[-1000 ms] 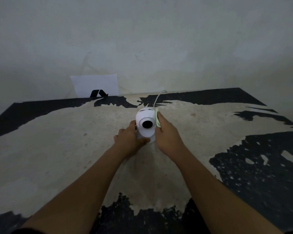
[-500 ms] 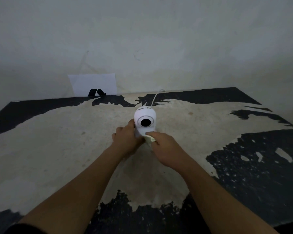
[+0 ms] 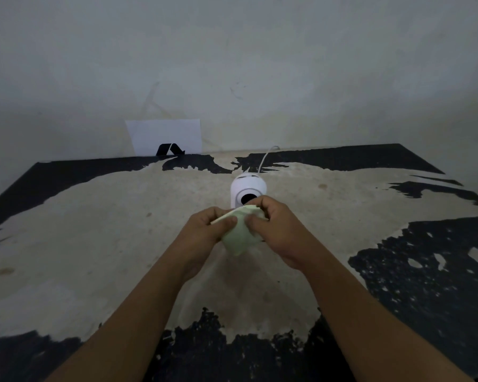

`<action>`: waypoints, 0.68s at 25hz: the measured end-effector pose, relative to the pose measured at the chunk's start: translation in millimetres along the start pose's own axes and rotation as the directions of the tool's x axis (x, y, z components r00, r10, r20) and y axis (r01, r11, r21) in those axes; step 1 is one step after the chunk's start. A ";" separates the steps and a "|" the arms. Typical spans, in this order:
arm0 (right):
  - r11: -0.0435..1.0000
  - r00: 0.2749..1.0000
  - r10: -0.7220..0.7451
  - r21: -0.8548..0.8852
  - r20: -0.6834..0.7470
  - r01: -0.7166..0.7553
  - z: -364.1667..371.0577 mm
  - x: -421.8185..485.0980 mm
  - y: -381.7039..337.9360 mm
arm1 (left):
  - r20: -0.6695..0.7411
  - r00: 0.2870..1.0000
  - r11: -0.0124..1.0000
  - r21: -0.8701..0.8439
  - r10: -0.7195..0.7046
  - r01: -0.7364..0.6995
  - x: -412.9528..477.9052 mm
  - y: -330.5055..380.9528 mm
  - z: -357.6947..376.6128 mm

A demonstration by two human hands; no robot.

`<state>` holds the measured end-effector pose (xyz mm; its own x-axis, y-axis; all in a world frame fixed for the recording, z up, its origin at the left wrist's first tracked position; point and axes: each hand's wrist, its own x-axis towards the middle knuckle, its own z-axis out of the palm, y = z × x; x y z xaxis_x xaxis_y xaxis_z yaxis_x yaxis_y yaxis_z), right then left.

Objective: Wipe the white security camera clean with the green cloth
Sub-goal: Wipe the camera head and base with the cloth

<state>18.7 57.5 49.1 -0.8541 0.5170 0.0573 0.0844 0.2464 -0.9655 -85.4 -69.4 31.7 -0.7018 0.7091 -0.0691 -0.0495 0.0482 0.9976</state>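
The white security camera stands on the worn table, its round head and dark lens facing me, its lower body hidden behind my hands. A thin white cable runs from it back to the wall. The pale green cloth is held up just in front of the camera. My left hand pinches the cloth's left edge. My right hand grips its right side, fingers curled over the top. Neither hand touches the camera.
A white sheet of paper leans against the wall at the back left, propped by a small black stand. The table's black coating is peeled, with a wide pale patch across the middle. The wall closes off the far edge.
My left hand has let go of the camera and taken hold of the cloth. Both hands have drawn back toward me, with the cloth off the camera and held between them.
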 end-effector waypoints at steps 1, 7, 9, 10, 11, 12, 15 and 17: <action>0.998 1.000 0.016 0.062 -0.013 -0.015 -3.0 3.1 -0.5 | -0.081 0.996 0.998 -0.064 -0.022 0.017 5.7 -1.2 -4.0; 0.996 0.967 0.092 0.035 -0.238 -0.086 -25.8 33.8 6.4 | -0.504 0.860 0.989 -0.145 -0.084 0.012 37.8 4.2 -16.2; 0.994 0.979 0.104 0.046 -0.173 -0.098 -18.9 38.4 9.0 | -0.488 0.870 0.996 -0.081 -0.073 0.038 42.8 7.4 0.3; 0.994 0.984 0.101 0.064 -0.150 -0.092 -14.8 39.3 10.7 | -0.451 0.890 0.998 -0.024 -0.064 0.060 44.0 7.0 11.1; 0.993 0.986 0.090 0.091 -0.137 -0.078 -11.2 39.8 12.8 | -0.410 0.910 0.997 0.022 -0.059 0.075 44.1 5.3 21.0; 0.991 0.987 0.083 0.119 -0.139 -0.067 -8.5 40.2 14.5 | -0.369 0.928 0.996 0.043 -0.056 0.077 45.4 1.2 28.5; 0.979 0.980 0.103 0.190 -0.168 -0.070 -3.7 41.8 17.9 | -0.322 0.946 0.998 0.039 -0.032 0.047 46.7 -10.2 42.0; 0.978 0.976 0.108 0.194 -0.186 -0.071 -1.9 42.7 20.6 | -0.321 0.947 0.993 0.112 -0.010 0.048 43.6 -15.2 46.3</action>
<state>-15.1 86.3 32.1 -0.7292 0.6844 -0.0012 0.0441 0.0452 -0.9980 -82.3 -6.7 13.6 -0.8922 0.4454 -0.0754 -0.0033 0.1604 0.9870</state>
